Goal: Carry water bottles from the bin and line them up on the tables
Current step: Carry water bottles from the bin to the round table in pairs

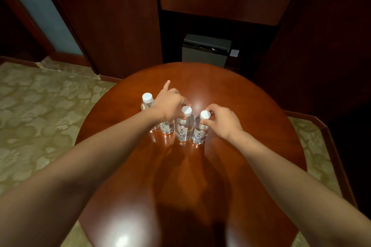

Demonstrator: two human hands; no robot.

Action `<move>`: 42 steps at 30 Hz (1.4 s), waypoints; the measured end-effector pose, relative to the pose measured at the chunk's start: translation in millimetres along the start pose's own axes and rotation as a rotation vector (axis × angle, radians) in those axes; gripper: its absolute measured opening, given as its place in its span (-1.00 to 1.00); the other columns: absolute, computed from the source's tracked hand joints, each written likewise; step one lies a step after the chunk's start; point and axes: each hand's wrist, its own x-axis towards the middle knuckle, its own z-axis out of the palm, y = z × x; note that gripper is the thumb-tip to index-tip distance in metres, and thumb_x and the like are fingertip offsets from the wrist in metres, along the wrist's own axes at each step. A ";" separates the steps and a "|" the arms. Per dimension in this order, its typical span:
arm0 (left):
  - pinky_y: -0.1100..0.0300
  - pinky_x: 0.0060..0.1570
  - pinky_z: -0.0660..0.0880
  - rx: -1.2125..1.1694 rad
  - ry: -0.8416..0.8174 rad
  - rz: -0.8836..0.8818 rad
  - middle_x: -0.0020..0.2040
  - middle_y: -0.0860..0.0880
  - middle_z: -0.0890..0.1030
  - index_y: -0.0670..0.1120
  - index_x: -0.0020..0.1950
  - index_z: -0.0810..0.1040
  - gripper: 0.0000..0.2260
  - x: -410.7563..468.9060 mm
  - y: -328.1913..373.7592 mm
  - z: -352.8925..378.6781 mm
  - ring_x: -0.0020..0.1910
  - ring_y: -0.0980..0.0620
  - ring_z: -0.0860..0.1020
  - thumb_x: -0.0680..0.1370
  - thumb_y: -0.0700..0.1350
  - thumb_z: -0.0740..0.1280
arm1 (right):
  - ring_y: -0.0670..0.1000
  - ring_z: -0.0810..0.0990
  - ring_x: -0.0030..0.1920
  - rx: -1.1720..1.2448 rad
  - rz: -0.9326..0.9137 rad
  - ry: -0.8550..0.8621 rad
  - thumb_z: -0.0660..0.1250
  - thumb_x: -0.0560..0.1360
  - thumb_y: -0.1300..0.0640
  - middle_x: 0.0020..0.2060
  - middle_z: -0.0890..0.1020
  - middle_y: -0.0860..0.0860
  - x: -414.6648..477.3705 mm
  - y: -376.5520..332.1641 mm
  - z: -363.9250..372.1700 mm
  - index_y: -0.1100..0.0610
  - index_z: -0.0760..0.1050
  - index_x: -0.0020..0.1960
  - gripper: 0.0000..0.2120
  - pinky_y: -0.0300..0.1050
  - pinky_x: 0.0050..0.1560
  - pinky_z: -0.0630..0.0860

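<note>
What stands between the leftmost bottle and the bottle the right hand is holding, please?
In the head view, two more upright bottles: the second bottle, its top hidden under the left hand, and the third bottle, its white cap showing.

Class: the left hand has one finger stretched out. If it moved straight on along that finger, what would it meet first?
Probably nothing on the table: the left hand points across bare wood past the far edge, toward the dark recess under the counter; depth is unclear.
</note>
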 end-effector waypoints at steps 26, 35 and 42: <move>-0.13 0.51 -0.26 -0.088 0.032 -0.110 0.23 0.05 0.62 0.08 0.38 0.50 -0.56 -0.7 -12.7 3.5 0.39 0.00 0.38 0.51 0.06 0.42 | 0.12 0.62 0.03 -0.024 0.037 0.003 0.43 0.48 -0.05 -0.01 0.68 0.01 17.9 -19.6 0.1 0.02 0.57 0.12 -0.74 -0.04 -0.07 0.50; -0.14 0.49 -0.31 -0.138 0.057 -0.127 0.43 0.03 0.46 0.06 0.52 0.30 -0.45 -21.6 -10.1 5.4 0.56 0.00 0.14 0.55 -0.02 0.37 | 0.11 0.58 0.25 0.026 0.076 -0.057 0.43 0.49 -0.03 0.26 0.61 0.04 13.5 -20.6 -1.3 0.02 0.39 0.46 -0.43 -0.01 0.20 0.52; -0.14 0.52 -0.20 -0.258 0.212 -0.176 0.54 0.03 0.26 0.12 0.56 0.19 -0.40 -68.8 1.9 21.8 0.58 0.00 0.03 0.56 0.01 0.35 | 0.09 0.38 0.44 0.064 0.032 0.088 0.36 0.54 -0.01 0.54 0.23 -0.02 -38.4 -19.0 14.4 -0.08 0.08 0.59 -0.28 0.04 0.29 0.45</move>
